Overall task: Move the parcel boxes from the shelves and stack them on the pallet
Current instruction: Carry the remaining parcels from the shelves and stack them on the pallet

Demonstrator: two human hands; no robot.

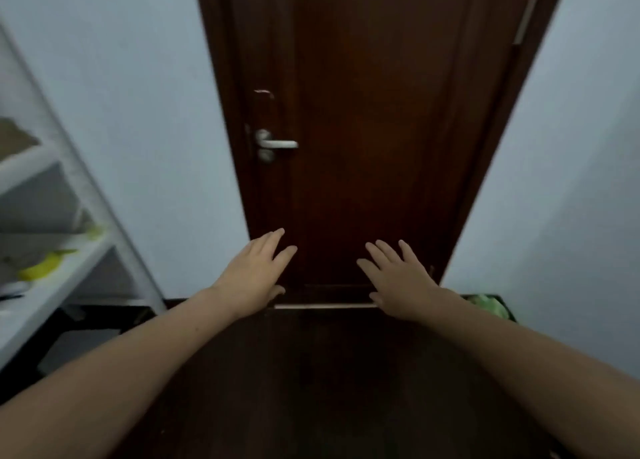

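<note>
Parcel boxes: none in hand. My left hand (pixel 254 278) and right hand (pixel 401 282) reach forward empty and spread wide, presumably readied for a two-sided grasp; shelves (pixel 69 278) blurred at left.

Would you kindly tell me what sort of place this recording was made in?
Probably a small indoor storage room: a white shelf rack stands on the left with items on it, beside plain pale walls and a closed dark wooden door with a lever handle.

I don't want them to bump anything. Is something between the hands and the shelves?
Nothing visible. The left hand and right hand hover open facing the door; the shelves stand to their left.
</note>
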